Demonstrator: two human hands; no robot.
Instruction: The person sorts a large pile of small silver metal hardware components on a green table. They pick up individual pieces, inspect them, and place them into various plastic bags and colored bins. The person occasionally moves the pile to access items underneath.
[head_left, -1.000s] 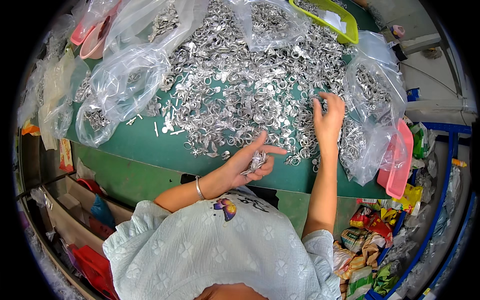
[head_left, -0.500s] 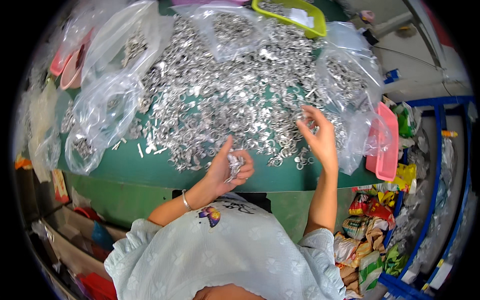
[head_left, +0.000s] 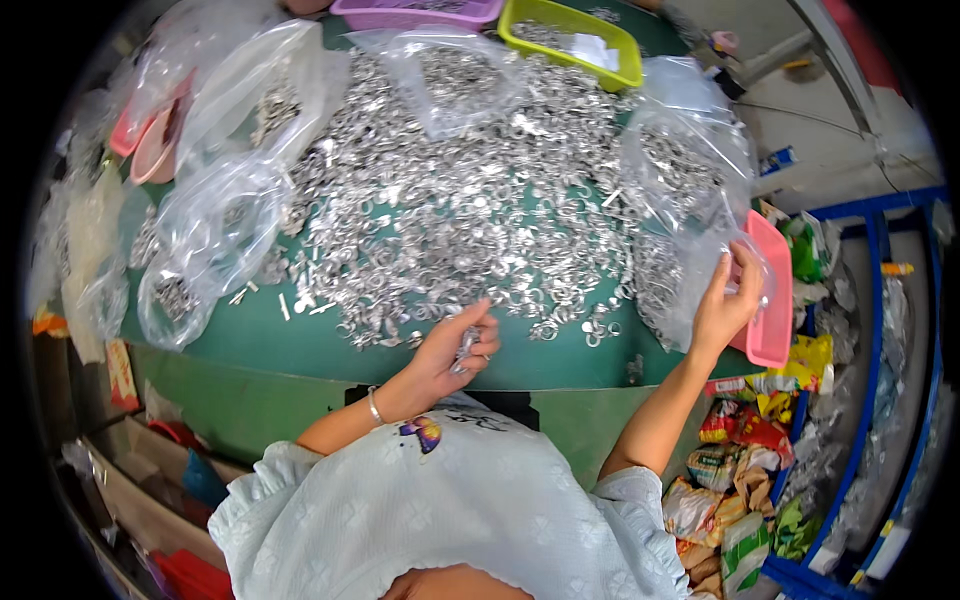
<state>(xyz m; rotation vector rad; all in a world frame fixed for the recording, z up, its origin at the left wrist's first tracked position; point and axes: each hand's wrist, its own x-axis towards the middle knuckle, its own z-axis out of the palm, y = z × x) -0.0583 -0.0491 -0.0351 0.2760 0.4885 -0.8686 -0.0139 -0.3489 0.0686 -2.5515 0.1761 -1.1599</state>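
My left hand (head_left: pixel 452 352) is curled around a small bunch of silvery metal pieces (head_left: pixel 466 350), just above the table's near edge. A wide heap of small shiny metal rings and flat pieces (head_left: pixel 450 230) spreads over the green table (head_left: pixel 270 345). Off to the right, my right hand (head_left: pixel 728 300) hovers by a clear plastic bag (head_left: pixel 690 290) and a pink basket (head_left: pixel 768 340). Its thumb and fingers are drawn close together at the tips; whatever may be between them is too small to make out.
Clear bags of metal pieces lie at the left (head_left: pixel 215 200), the back (head_left: pixel 455 85) and the right. A yellow-green basket (head_left: pixel 625 65) and a purple basket (head_left: pixel 410 18) stand at the far edge. Beside the table at right are a blue rack (head_left: pixel 870 380) and colourful packages (head_left: pixel 740 450).
My right hand has moved right, from over the heap to beside the pink basket. The left hand keeps its metal pieces and has closed a little more. The view has shifted slightly.
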